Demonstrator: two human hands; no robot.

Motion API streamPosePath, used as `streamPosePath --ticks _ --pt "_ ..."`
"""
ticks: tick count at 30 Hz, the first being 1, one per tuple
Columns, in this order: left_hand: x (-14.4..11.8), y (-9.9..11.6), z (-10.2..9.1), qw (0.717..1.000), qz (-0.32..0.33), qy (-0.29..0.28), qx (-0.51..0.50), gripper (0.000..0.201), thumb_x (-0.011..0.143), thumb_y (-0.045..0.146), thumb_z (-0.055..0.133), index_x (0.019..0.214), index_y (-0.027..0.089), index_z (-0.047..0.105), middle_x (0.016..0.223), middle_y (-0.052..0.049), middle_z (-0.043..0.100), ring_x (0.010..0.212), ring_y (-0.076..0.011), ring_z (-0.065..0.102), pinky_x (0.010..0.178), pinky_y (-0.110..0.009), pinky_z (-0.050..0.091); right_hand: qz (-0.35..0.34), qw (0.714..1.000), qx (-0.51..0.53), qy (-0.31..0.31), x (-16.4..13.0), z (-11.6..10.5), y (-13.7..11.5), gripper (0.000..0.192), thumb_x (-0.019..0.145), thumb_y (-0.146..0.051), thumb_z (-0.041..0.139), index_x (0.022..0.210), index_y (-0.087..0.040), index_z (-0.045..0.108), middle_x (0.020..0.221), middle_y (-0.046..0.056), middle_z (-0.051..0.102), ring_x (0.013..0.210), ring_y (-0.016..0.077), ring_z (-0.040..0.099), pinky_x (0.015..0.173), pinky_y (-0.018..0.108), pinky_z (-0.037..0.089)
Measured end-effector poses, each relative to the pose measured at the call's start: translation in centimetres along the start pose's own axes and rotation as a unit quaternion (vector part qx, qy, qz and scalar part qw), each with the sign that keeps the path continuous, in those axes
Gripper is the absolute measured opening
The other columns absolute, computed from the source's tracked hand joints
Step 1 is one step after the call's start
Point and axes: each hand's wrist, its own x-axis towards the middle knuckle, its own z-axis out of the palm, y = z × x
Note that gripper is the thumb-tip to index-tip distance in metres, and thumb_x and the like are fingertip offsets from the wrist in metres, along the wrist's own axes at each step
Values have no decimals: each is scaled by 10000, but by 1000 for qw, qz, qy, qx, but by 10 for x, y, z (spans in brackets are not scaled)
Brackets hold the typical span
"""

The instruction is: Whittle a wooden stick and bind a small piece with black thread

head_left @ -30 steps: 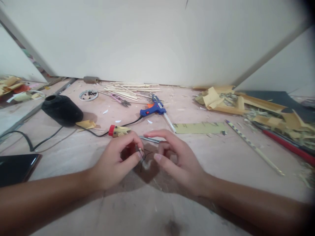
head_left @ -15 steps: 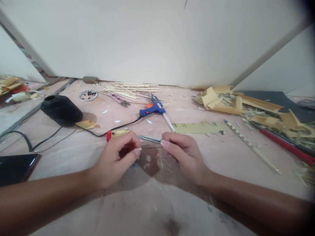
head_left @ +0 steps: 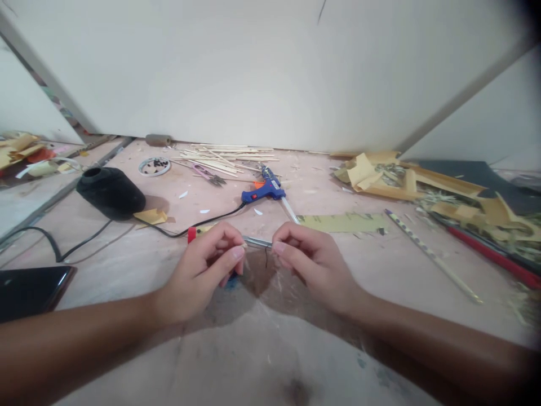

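Observation:
My left hand [head_left: 211, 265] is closed, thumb against fingers, on a small pale stick piece [head_left: 245, 246] whose tip just shows. Opposite it, my right hand [head_left: 315, 265] pinches a thin dark thread [head_left: 266, 257]; a short end dangles from its fingertips. A narrow gap parts the two hands. Behind them lies a slim silver metal tool [head_left: 257, 242], its ends hidden by my fingers. A red-ended yellowish thing [head_left: 192, 234] is partly covered by my left hand.
Farther back lie a blue glue gun [head_left: 264, 190], pink-handled snips [head_left: 209, 174] and thin wooden sticks [head_left: 228, 155]. A black thread cone [head_left: 110, 193] and a phone [head_left: 34, 290] are at left. Sandpaper [head_left: 344, 223], a pencil [head_left: 431, 256] and shavings [head_left: 393, 172] lie right.
Both hands have shifted slightly closer together. The thread, stretched between them before, now hangs as a loose end by my right fingertips. Less of the pale piece shows.

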Motion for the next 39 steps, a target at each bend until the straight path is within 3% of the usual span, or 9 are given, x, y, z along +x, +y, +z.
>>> streamPosePath --ticks 2,5,8,15,23,26,28,32,39 --pt "2 2 0 998 51 -20 31 87 1018 268 570 970 206 605 938 -13 650 786 -120 606 693 -234 475 4 999 -15 -40 1 -1 -2 223 974 -268 566 771 -180 592 584 -57 492 516 88 424 508 236 322" --pt "6 5 0 987 120 -75 74 80 995 217 599 943 186 652 1118 -65 654 1063 -189 606 920 -302 459 -15 994 -71 -81 1 -2 -4 197 977 -254 562 809 -178 631 614 -50 520 548 89 432 528 228 327" --pt "9 5 0 983 131 -100 85 107 998 200 591 922 180 665 973 -54 683 963 -185 618 892 -314 456 -25 990 -107 -90 3 -4 -6 175 974 -232 565 827 -180 644 635 -49 553 563 86 443 537 218 338" --pt "8 3 1 987 129 -59 78 135 985 197 623 904 177 729 877 -49 725 870 -183 645 863 -329 473 -20 988 -141 -62 16 -15 -7 212 980 -262 569 797 -182 640 671 -23 603 631 123 528 588 245 386" --pt "7 7 3 987 131 -73 60 148 960 188 653 881 175 778 826 -56 749 800 -177 668 768 -303 511 -72 966 -247 -6 33 -30 9 174 996 -253 584 868 -201 688 951 47 696 929 215 609 874 368 445" --pt "8 7 3 988 125 -70 64 143 952 186 665 880 175 788 820 -54 761 791 -177 676 767 -302 520 -110 951 -288 0 30 -29 8 187 1001 -185 531 1036 -226 711 1184 79 679 1128 268 579 1001 453 417" --pt "7 6 3 988 119 -72 68 140 950 190 668 885 179 791 833 -54 769 812 -184 685 785 -306 527 -156 950 -268 -34 23 -24 2 284 984 -134 495 1191 -234 663 1301 93 638 1204 275 557 1047 470 409" --pt "5 5 2 989 109 -61 82 119 931 171 687 872 185 789 867 -40 782 819 -169 699 783 -273 530 -184 955 -167 -159 4 -9 -11 453 946 -112 501 1388 -217 499 1329 110 622 1174 244 589 994 398 475" --pt "3 9 2 988 116 -45 96 131 930 169 675 841 182 771 786 -25 762 699 -141 675 665 -239 518 -43 973 -165 -153 -11 1 -11 165 1030 -260 478 1181 -234 540 922 11 696 783 162 614 701 274 438"
